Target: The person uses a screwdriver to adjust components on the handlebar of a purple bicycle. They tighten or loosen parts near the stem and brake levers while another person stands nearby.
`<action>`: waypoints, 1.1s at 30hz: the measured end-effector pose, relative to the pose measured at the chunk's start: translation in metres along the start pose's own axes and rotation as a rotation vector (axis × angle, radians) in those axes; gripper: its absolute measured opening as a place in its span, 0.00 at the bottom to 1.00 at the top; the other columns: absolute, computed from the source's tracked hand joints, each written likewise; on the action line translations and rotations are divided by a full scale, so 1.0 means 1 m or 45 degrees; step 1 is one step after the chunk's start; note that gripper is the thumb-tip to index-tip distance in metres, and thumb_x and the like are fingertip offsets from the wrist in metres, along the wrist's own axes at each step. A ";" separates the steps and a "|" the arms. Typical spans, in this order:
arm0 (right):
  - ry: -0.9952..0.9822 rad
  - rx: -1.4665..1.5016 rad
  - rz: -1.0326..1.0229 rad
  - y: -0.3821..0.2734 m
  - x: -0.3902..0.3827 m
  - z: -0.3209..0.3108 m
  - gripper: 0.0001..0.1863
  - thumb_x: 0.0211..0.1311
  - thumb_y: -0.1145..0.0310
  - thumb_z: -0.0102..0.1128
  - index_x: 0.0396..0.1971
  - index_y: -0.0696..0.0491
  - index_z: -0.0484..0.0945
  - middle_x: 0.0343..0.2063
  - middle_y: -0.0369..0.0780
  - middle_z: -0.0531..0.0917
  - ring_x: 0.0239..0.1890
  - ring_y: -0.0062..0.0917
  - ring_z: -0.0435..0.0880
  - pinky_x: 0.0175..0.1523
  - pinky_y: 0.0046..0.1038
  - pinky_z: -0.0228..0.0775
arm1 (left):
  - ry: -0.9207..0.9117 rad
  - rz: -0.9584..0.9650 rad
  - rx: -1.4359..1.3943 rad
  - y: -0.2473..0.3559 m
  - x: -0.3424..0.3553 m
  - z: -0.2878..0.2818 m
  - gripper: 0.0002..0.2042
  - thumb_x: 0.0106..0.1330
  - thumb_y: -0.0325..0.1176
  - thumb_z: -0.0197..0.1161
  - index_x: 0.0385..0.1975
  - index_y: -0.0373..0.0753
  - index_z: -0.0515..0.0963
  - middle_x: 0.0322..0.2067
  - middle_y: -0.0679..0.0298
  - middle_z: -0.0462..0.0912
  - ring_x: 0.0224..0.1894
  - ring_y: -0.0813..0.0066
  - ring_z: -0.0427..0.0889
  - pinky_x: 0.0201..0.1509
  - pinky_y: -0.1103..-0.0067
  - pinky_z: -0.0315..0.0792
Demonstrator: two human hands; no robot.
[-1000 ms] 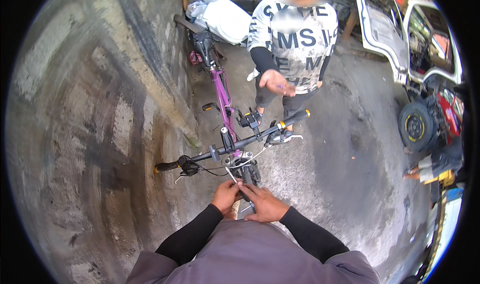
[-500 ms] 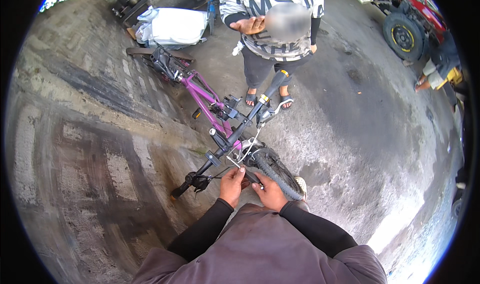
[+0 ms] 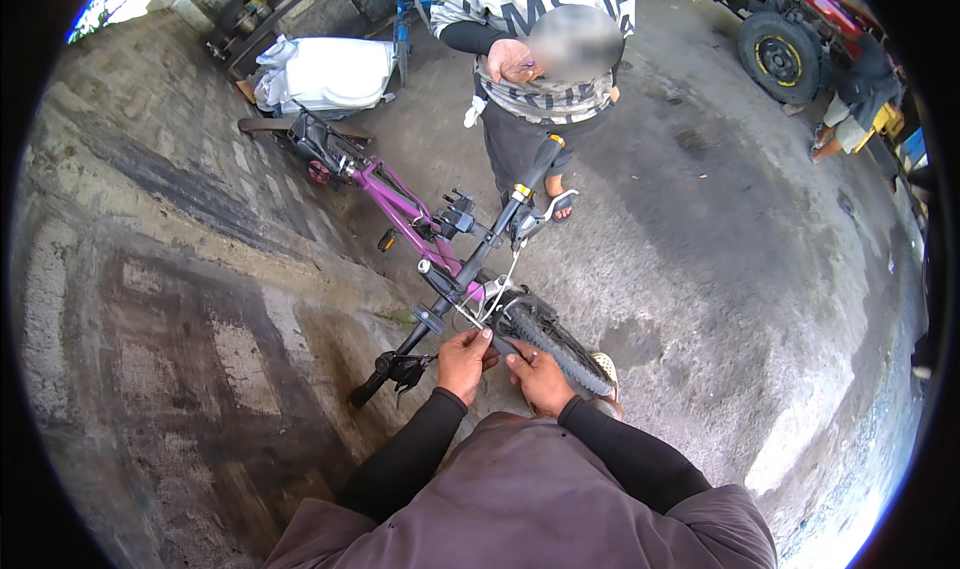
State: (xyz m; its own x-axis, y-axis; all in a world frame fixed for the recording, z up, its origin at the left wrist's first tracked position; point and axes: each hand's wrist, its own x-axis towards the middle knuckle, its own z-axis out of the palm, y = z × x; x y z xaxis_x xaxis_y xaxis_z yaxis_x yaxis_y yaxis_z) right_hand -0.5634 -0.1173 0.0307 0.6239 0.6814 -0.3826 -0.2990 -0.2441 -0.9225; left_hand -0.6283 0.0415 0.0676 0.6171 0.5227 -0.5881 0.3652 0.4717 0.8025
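Observation:
My left hand is closed in a pinch at the lower end of a thin white cable, just in front of the handlebar. A slim dark piece lies between my two hands; its kind is hard to make out. My right hand is closed on it, thumb on top. Beyond my fingers stands a bicycle with a purple frame, its black handlebar slanting from lower left to upper right. The front tyre sits beside my right hand. My fingertips' undersides are hidden.
A person in a patterned shirt stands across the bicycle, one hand raised. A rough wall runs along the left. White wrapped bundle lies behind the bicycle. At far right are a vehicle wheel and another crouching person.
The person opposite has lowered and turned the raised hand. My view has shifted a little. Both my hands remain together by the handlebar, with only slight finger movement.

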 end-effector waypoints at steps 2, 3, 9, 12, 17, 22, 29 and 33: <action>-0.007 0.104 -0.011 0.014 0.006 0.002 0.29 0.77 0.60 0.58 0.68 0.65 0.71 0.27 0.38 0.83 0.29 0.20 0.81 0.38 0.27 0.74 | -0.002 0.000 -0.009 -0.002 0.002 -0.001 0.13 0.76 0.39 0.66 0.45 0.34 0.81 0.34 0.66 0.85 0.33 0.80 0.84 0.40 0.79 0.82; -0.011 0.156 -0.012 0.018 0.008 0.003 0.29 0.77 0.60 0.58 0.68 0.65 0.71 0.28 0.39 0.83 0.29 0.20 0.81 0.38 0.27 0.74 | 0.003 0.003 0.005 -0.004 0.003 -0.001 0.13 0.76 0.39 0.66 0.45 0.34 0.81 0.34 0.66 0.85 0.33 0.80 0.84 0.39 0.79 0.82; -0.138 1.001 0.346 0.005 0.010 0.002 0.17 0.78 0.62 0.58 0.56 0.57 0.79 0.25 0.32 0.74 0.28 0.20 0.74 0.45 0.35 0.74 | 0.048 0.040 0.009 -0.008 0.007 -0.002 0.13 0.74 0.40 0.69 0.43 0.34 0.81 0.32 0.67 0.85 0.31 0.80 0.84 0.38 0.79 0.80; -0.285 1.439 0.596 -0.016 0.005 -0.005 0.10 0.78 0.64 0.59 0.49 0.53 0.77 0.25 0.31 0.70 0.29 0.19 0.70 0.46 0.36 0.74 | 0.086 0.039 0.040 -0.008 0.010 -0.003 0.13 0.73 0.40 0.70 0.43 0.34 0.82 0.30 0.68 0.84 0.31 0.80 0.82 0.37 0.80 0.77; -0.272 1.085 0.447 -0.005 0.014 0.003 0.10 0.77 0.62 0.61 0.46 0.53 0.78 0.23 0.29 0.69 0.25 0.16 0.67 0.42 0.32 0.73 | 0.124 0.203 0.042 -0.019 0.016 -0.004 0.13 0.73 0.40 0.71 0.40 0.33 0.84 0.29 0.69 0.83 0.30 0.83 0.79 0.34 0.82 0.71; -0.154 0.650 0.187 0.001 0.015 0.008 0.16 0.77 0.62 0.63 0.52 0.58 0.80 0.24 0.30 0.72 0.22 0.15 0.68 0.36 0.29 0.74 | 0.056 0.148 0.120 -0.012 0.016 -0.008 0.14 0.73 0.38 0.70 0.41 0.30 0.86 0.30 0.70 0.84 0.30 0.85 0.76 0.35 0.82 0.70; -0.001 0.318 -0.016 0.015 0.019 0.014 0.22 0.75 0.63 0.65 0.58 0.63 0.80 0.31 0.39 0.85 0.23 0.16 0.79 0.30 0.25 0.75 | -0.001 0.075 0.167 -0.010 0.019 -0.014 0.16 0.72 0.40 0.71 0.43 0.29 0.86 0.32 0.68 0.86 0.32 0.83 0.80 0.37 0.82 0.73; 0.069 0.174 -0.039 0.017 0.019 0.017 0.20 0.74 0.65 0.65 0.58 0.62 0.81 0.30 0.38 0.85 0.22 0.15 0.79 0.29 0.24 0.74 | -0.023 0.085 0.146 -0.009 0.019 -0.017 0.16 0.73 0.40 0.70 0.41 0.30 0.86 0.31 0.69 0.84 0.31 0.83 0.78 0.36 0.81 0.71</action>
State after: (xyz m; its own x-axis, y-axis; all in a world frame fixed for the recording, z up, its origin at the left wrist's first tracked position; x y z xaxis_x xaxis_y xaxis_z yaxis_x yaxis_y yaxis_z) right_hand -0.5692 -0.0968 0.0089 0.6712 0.6480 -0.3601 -0.3725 -0.1252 -0.9195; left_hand -0.6315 0.0591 0.0475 0.6548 0.5367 -0.5322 0.3998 0.3516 0.8465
